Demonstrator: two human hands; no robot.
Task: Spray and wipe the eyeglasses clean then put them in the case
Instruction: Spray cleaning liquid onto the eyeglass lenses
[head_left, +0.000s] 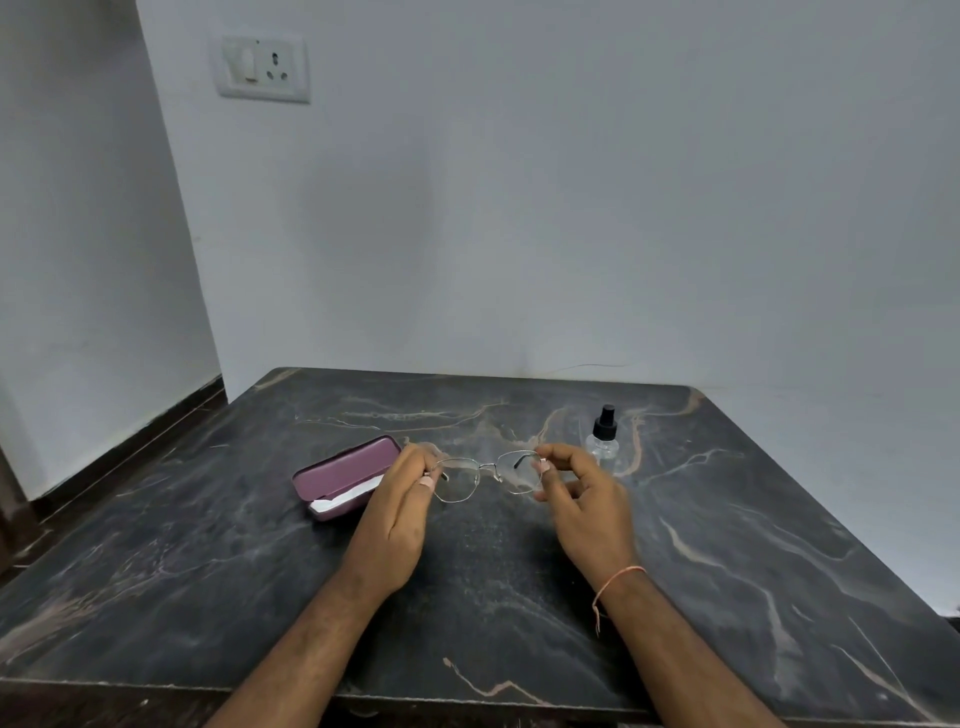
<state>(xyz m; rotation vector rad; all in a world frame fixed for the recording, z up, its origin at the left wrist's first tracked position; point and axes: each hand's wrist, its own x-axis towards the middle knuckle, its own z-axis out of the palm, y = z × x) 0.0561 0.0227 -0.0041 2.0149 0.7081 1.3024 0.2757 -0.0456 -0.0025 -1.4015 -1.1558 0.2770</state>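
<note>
Thin metal-framed eyeglasses (485, 475) hang a little above the dark marble table (727, 545), held at both ends. My left hand (400, 512) pinches the left hinge and my right hand (584, 499) pinches the right hinge. An open maroon case (345, 473) lies on the table just left of my left hand, with a white cloth (345, 496) inside it. A small clear spray bottle (602, 436) with a black nozzle stands behind my right hand.
The table stands against a pale wall, its front edge near me. A wall socket (264, 66) sits high on the left. Dark floor shows to the left of the table.
</note>
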